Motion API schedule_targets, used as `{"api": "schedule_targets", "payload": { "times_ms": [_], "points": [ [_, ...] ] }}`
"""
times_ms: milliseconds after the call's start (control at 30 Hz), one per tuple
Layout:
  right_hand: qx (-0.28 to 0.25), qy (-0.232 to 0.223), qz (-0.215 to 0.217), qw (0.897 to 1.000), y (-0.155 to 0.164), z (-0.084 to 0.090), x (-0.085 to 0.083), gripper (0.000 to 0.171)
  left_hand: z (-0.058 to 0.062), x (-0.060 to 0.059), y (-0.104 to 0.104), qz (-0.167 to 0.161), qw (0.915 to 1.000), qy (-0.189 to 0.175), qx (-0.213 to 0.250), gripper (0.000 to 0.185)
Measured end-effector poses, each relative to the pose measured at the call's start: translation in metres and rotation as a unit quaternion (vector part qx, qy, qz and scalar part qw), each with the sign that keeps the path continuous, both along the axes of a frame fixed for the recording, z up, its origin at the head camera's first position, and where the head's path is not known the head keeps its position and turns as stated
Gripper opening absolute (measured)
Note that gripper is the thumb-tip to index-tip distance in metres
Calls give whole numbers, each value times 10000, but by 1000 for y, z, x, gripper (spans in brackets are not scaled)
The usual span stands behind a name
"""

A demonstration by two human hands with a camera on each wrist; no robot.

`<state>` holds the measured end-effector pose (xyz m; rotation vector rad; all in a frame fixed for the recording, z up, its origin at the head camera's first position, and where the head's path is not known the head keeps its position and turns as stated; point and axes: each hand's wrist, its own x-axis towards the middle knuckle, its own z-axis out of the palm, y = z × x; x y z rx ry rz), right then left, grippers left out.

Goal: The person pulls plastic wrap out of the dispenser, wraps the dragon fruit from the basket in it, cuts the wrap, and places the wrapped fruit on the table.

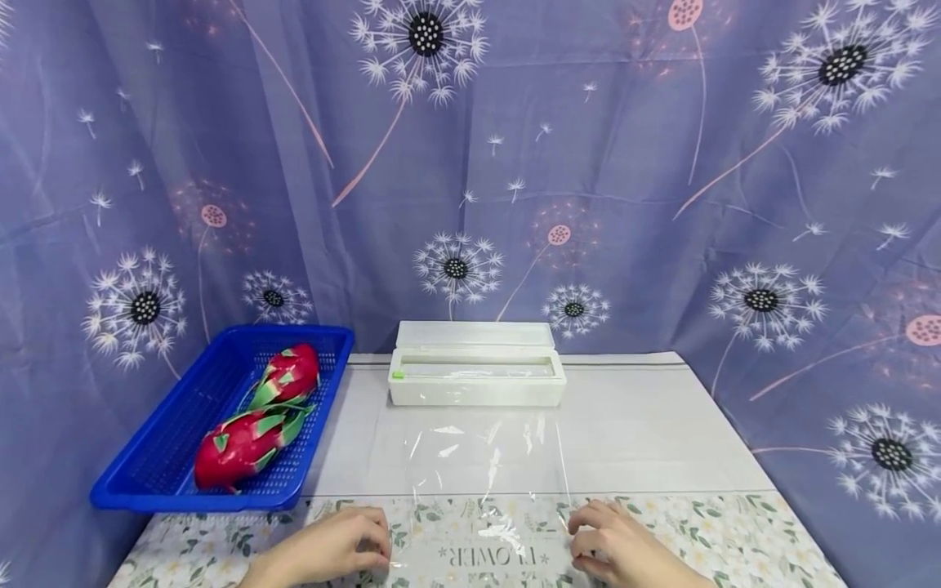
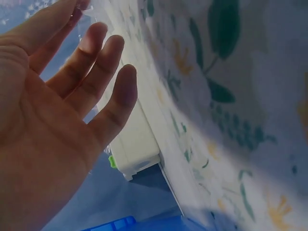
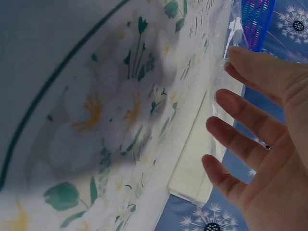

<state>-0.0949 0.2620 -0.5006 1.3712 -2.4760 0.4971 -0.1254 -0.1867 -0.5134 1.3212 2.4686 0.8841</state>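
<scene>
A clear sheet of cling film point(image 1: 488, 465) lies flat on the table, running from the white dispenser box point(image 1: 476, 376) to the near edge. My left hand point(image 1: 378, 543) pinches the film's near left corner between thumb and forefinger, and my right hand point(image 1: 581, 531) pinches the near right corner. In the left wrist view, the left hand point(image 2: 72, 96) has its other fingers held straight, with film point(image 2: 96, 12) at its fingertips. The right wrist view shows the right hand point(image 3: 260, 134) the same way, with the film's edge point(image 3: 236, 24) by its forefinger.
A blue basket point(image 1: 184, 498) at the table's left edge holds two red dragon fruits point(image 1: 290, 371) point(image 1: 238, 445). The dispenser's lid is open at the table's back. A floral cloth point(image 1: 698, 531) covers the near strip of table. A dandelion-print curtain hangs behind.
</scene>
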Motion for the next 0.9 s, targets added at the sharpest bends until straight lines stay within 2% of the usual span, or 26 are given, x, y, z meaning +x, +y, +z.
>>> {"api": "schedule_targets", "payload": {
  "times_ms": [167, 400, 567, 733, 800, 900],
  "points": [
    [34, -355, 104, 9993, -2, -2, 0, 16, -3, 3, 0, -55, 9997, -55, -244, 6],
    [168, -687, 29, 9975, -4, -3, 0, 19, -4, 4, -1, -344, 9988, -212, -278, 6],
    [291, -934, -52, 9952, -5, -5, -1, 23, -4, 6, -1, -249, 9967, -722, -264, 9],
    [472, -1211, -100, 9915, -4, -9, 0, 19, -4, 10, 1, -107, 9920, -1222, -285, 9],
    [538, -1209, -135, 9911, -5, -10, 0, 16, -4, 12, 2, 1, 9912, -1276, -342, 10],
    [605, -1141, -203, 9914, -6, -10, 0, 15, -2, 14, 5, 141, 9921, -1146, -481, 14]
  ]
}}
